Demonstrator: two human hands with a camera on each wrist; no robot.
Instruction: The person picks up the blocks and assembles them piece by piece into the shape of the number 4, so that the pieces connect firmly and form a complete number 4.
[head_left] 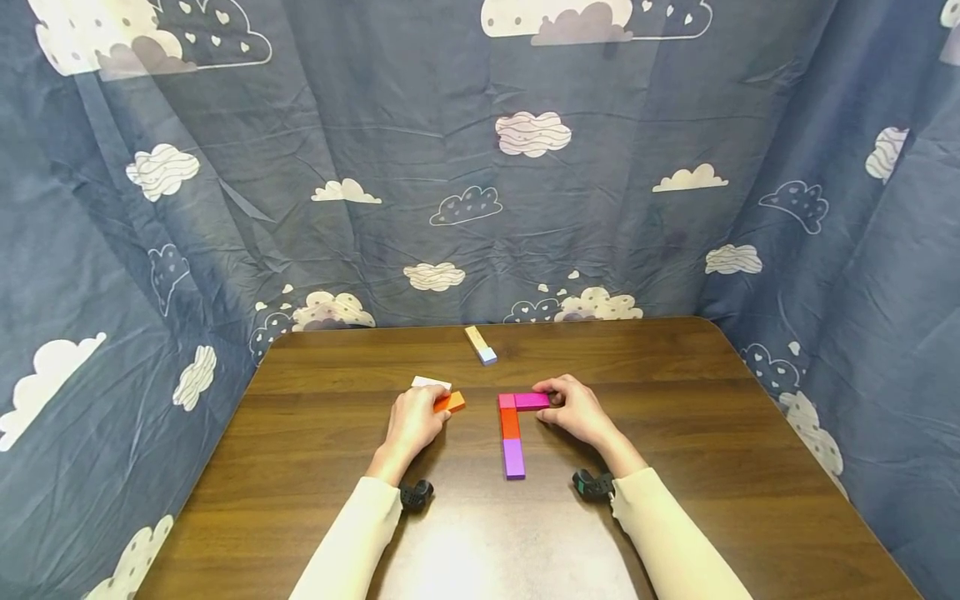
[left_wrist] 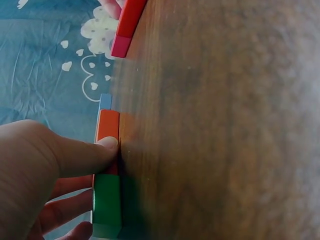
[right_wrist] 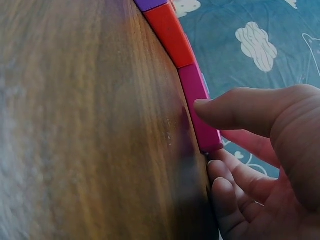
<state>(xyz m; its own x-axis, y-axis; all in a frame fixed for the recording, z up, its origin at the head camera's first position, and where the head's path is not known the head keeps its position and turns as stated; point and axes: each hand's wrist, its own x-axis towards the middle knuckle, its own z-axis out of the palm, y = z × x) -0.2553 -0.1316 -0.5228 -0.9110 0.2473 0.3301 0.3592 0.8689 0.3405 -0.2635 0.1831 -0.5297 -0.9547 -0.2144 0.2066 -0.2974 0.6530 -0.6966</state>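
Note:
My left hand (head_left: 412, 421) pinches an orange block (head_left: 453, 402), its thumb pressed on the near side in the left wrist view. A green block (left_wrist: 106, 202) sits right beside the thumb there, and a white block (head_left: 431, 383) lies just behind the hand. With thumb and fingers, my right hand (head_left: 579, 412) grips a magenta block (head_left: 532, 402) on the table. That block's left end meets a pink block (head_left: 507, 401). From the pink one a red block (head_left: 510, 423) and then a purple block (head_left: 513, 460) run toward me, forming a corner shape.
Farther back on the wooden table (head_left: 337, 483) lie a tan block (head_left: 476, 337) and a light blue block (head_left: 487, 356), end to end. A dark blue curtain (head_left: 420, 100) with cloud prints hangs behind the table's far edge and at both sides.

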